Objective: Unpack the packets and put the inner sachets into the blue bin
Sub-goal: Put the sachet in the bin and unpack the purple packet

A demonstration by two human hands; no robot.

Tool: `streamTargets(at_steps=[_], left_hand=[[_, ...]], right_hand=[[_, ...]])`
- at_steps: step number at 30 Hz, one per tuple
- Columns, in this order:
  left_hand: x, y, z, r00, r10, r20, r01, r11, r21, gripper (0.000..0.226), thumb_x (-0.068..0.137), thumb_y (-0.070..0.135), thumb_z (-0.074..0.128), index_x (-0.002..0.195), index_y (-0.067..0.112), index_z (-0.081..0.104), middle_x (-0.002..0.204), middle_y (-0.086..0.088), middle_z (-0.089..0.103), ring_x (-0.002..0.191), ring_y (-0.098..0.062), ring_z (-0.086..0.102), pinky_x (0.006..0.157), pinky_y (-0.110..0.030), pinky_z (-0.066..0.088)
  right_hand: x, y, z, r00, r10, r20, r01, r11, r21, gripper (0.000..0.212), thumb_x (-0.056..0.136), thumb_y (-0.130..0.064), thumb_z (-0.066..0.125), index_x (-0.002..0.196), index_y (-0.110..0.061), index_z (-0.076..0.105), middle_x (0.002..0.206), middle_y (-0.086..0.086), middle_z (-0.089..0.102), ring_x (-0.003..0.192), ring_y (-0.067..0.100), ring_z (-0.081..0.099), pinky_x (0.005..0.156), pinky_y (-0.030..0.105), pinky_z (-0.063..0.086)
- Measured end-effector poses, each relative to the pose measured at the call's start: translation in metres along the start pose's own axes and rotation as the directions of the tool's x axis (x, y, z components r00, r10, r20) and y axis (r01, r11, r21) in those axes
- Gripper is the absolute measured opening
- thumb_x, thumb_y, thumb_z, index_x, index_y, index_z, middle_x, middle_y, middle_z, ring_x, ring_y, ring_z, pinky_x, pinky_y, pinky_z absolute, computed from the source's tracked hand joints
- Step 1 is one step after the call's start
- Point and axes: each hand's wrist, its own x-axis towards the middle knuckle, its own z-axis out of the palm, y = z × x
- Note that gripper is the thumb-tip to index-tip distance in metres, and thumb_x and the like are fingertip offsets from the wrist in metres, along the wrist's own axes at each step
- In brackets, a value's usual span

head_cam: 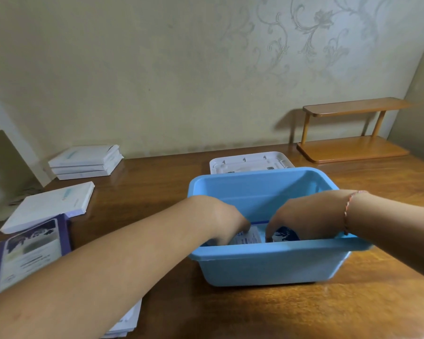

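The blue bin (267,250) stands on the wooden table in front of me. Both my hands reach down into it. My left hand (227,221) curls its fingers over a white printed sachet (249,237) near the bin's front wall. My right hand (304,216) grips the other side, next to a dark blue sachet (285,234). A thin blue sachet edge runs between the two hands. The bin's front rim hides my fingertips and the bin floor. A purple packet (30,253) lies at the left under my left forearm.
White flat boxes (49,206) lie at the left, with a stack of three (86,162) behind them. A white lid (250,162) sits behind the bin. A small wooden shelf (348,133) stands at the back right against the wall.
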Motion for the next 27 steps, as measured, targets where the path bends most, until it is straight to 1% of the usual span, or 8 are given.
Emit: streamTargets(at_steps=[6,10,14,19,21,23,25,27], left_hand=[[-0.002,0.002,-0.004,1.000,0.028,0.011,-0.028,0.999,0.027,0.062,0.093,0.010,0.057,0.146,0.030,0.034,0.126,-0.003,0.054,0.107,-0.024,0.056,0.087,-0.038,0.050],[-0.038,-0.021,-0.019,0.947,0.090,-0.308,-0.171,0.954,-0.247,0.053,0.088,0.028,0.071,0.136,0.026,0.049,0.123,0.007,0.059,0.100,-0.008,0.057,0.087,-0.027,0.048],[-0.105,-0.053,0.001,0.655,-0.139,-0.743,-0.342,0.822,-0.455,0.024,0.087,0.024,0.073,0.110,0.017,0.068,0.099,0.006,0.069,0.092,-0.005,0.065,0.084,-0.030,0.053],[-0.161,-0.064,0.086,0.449,-0.468,-0.761,-0.180,0.787,-0.590,0.011,0.087,0.035,0.066,0.094,0.027,0.069,0.085,0.017,0.066,0.085,-0.004,0.064,0.068,-0.015,0.052],[-0.166,-0.067,0.129,0.398,-0.640,-0.657,-0.016,0.711,-0.703,0.009,0.090,0.034,0.065,0.083,0.028,0.067,0.079,0.019,0.065,0.081,-0.001,0.062,0.061,-0.013,0.049],[-0.167,-0.067,0.169,0.391,-0.823,-0.413,0.133,0.494,-0.859,0.013,0.091,0.037,0.062,0.081,0.029,0.066,0.079,0.018,0.067,0.080,0.002,0.061,0.062,-0.016,0.052],[-0.165,-0.066,0.200,0.397,-0.882,-0.255,0.231,0.364,-0.902,0.012,0.090,0.042,0.062,0.094,0.032,0.068,0.091,0.018,0.068,0.082,0.002,0.061,0.074,-0.023,0.055],[-0.162,-0.065,0.219,0.438,-0.878,-0.195,0.246,0.325,-0.913,0.027,0.090,0.046,0.062,0.114,0.032,0.065,0.105,0.018,0.065,0.091,0.003,0.058,0.082,-0.022,0.052]], right_hand=[[0.002,-0.002,0.001,1.000,0.027,-0.002,-0.027,1.000,0.006,0.045,0.094,-0.029,0.060,0.136,-0.039,0.047,0.132,-0.008,0.056,0.115,0.013,0.053,0.101,0.031,0.042],[-0.025,-0.002,-0.027,0.960,0.107,-0.259,-0.057,0.980,0.193,0.044,0.086,-0.052,0.064,0.127,-0.052,0.047,0.126,-0.025,0.056,0.100,-0.005,0.055,0.086,0.014,0.040],[-0.041,-0.029,-0.056,0.643,0.078,-0.762,0.288,0.897,0.335,0.025,0.073,-0.050,0.068,0.097,-0.045,0.066,0.086,-0.028,0.069,0.078,-0.009,0.066,0.073,0.023,0.053],[-0.045,-0.122,-0.057,0.308,0.020,-0.951,0.575,0.793,0.203,0.008,0.080,-0.044,0.067,0.084,-0.037,0.071,0.078,-0.025,0.068,0.072,-0.008,0.065,0.062,0.007,0.048],[-0.032,-0.158,-0.038,0.362,0.037,-0.932,0.622,0.734,0.271,0.010,0.081,-0.044,0.067,0.082,-0.036,0.072,0.074,-0.023,0.067,0.067,-0.005,0.064,0.060,0.006,0.047],[-0.012,-0.187,-0.018,0.587,0.035,-0.808,0.578,0.681,0.450,0.018,0.084,-0.050,0.066,0.093,-0.036,0.072,0.074,-0.019,0.068,0.069,-0.001,0.063,0.063,0.013,0.051],[0.019,-0.202,-0.004,0.758,0.075,-0.647,0.391,0.742,0.545,0.023,0.088,-0.054,0.058,0.092,-0.033,0.067,0.072,-0.014,0.063,0.068,0.002,0.058,0.064,0.017,0.049],[0.052,-0.204,0.004,0.829,0.183,-0.529,0.192,0.795,0.575,0.038,0.092,-0.056,0.052,0.075,-0.022,0.057,0.070,-0.009,0.058,0.062,0.006,0.054,0.058,0.020,0.046]])
